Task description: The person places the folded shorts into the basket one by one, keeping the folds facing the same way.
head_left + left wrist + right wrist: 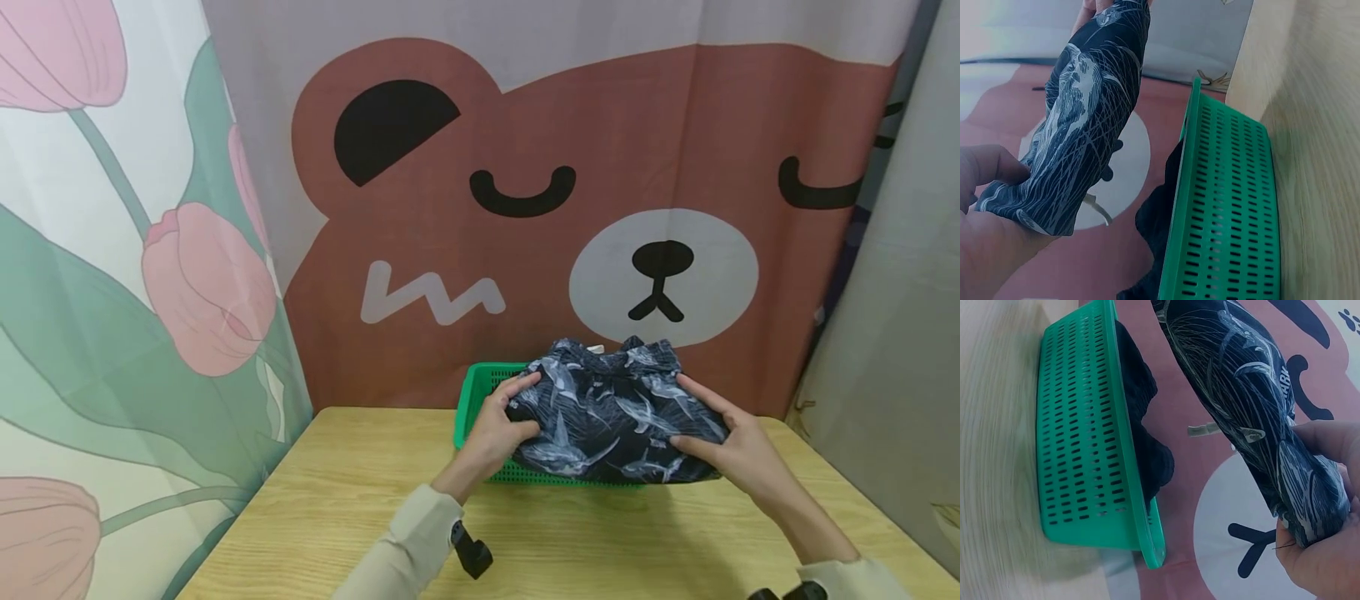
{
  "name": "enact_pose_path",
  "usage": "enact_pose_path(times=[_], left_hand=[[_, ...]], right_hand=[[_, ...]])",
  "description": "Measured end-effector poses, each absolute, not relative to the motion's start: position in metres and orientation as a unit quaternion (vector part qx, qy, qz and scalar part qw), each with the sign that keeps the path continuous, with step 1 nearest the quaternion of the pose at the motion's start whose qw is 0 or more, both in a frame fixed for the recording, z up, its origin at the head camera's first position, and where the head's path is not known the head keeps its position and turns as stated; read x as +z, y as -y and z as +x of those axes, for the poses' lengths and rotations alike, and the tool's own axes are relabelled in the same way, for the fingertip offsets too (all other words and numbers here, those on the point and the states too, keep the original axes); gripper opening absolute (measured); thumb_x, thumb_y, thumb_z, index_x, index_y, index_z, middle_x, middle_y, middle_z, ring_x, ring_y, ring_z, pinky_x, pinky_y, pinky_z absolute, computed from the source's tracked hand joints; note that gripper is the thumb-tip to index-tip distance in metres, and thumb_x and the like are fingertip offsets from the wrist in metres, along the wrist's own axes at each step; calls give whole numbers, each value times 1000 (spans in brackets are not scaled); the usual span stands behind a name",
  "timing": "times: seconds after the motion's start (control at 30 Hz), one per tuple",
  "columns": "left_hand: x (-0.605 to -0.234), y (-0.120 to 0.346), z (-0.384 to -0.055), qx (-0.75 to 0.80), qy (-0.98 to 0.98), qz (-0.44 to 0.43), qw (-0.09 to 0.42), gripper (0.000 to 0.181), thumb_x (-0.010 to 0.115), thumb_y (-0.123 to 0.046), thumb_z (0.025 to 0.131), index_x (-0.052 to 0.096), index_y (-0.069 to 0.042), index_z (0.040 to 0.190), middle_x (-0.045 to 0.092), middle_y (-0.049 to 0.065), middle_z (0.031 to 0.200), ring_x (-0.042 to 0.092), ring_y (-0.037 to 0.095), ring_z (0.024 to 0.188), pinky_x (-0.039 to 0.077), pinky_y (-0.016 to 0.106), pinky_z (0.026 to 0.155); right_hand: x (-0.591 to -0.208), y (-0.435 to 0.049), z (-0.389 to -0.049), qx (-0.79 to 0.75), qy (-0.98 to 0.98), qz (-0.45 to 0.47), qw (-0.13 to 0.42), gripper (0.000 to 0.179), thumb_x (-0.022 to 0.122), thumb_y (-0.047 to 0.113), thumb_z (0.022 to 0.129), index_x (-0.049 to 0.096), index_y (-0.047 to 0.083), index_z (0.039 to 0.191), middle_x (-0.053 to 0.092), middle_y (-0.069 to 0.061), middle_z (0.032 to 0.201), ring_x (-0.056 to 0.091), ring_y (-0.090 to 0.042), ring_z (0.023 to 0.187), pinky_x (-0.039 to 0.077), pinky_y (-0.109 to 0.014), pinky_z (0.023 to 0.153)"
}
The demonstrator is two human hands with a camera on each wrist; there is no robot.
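A folded pair of black shorts (611,417) with a white and grey-blue print is held up by both hands. My left hand (491,429) grips its left end, thumb on the near face. The right hand (742,450) grips the other end the same way. A pale strip (1204,429), perhaps a label or cord, hangs from the shorts in the right wrist view. Behind and below is a green perforated basket (467,408), partly hidden by the shorts in the head view. Dark cloth (1161,215) shows above the basket's rim in both wrist views.
The basket stands at the far side of a light wooden table (360,492). Right behind it hangs a curtain (420,358) with a bear face. A tulip-print curtain (225,400) is along the left, and a pale one (885,358) along the right.
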State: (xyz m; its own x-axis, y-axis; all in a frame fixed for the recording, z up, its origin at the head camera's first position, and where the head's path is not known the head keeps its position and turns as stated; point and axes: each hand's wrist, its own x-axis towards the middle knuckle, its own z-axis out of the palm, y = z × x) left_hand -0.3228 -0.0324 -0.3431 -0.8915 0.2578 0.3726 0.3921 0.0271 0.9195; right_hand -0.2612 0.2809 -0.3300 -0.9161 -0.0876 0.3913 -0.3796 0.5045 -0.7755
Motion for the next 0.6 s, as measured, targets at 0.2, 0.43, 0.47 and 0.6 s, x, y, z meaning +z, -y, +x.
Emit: enact_pose_path(times=[0.2, 0.43, 0.47, 0.6], left_hand=[[-338, 39, -329, -636, 736, -223, 57, 72, 67, 13, 76, 58, -23, 137, 37, 1, 149, 23, 28, 140, 40, 38, 90], [-340, 43, -344, -622, 747, -222, 77, 76, 67, 15, 72, 57, -19, 138, 37, 6, 149, 26, 29, 138, 38, 41, 92], [-340, 43, -345, -624, 746, -219, 81, 76, 67, 15, 71, 57, -20, 138, 38, 5, 148, 26, 28, 138, 37, 41, 93], [-342, 45, -351, -627, 747, -205, 84, 75, 66, 15, 72, 58, -21, 137, 38, 4, 148, 26, 29, 138, 38, 41, 93]], right_hand=[[-332, -275, -274, 484, 850, 141, 154, 86, 78, 16, 83, 30, 19, 154, 23, -22, 154, 25, -49, 135, 24, -68, 99], [-334, -269, -288, 475, 855, 136, 154, 87, 79, 18, 82, 30, 20, 154, 24, -24, 154, 23, -50, 135, 23, -70, 98], [-334, -269, -290, 476, 855, 137, 152, 87, 79, 18, 82, 30, 20, 154, 24, -24, 154, 23, -50, 135, 22, -70, 98], [-334, -266, -299, 478, 854, 144, 145, 87, 79, 19, 83, 30, 19, 154, 24, -23, 154, 23, -50, 136, 22, -69, 99]])
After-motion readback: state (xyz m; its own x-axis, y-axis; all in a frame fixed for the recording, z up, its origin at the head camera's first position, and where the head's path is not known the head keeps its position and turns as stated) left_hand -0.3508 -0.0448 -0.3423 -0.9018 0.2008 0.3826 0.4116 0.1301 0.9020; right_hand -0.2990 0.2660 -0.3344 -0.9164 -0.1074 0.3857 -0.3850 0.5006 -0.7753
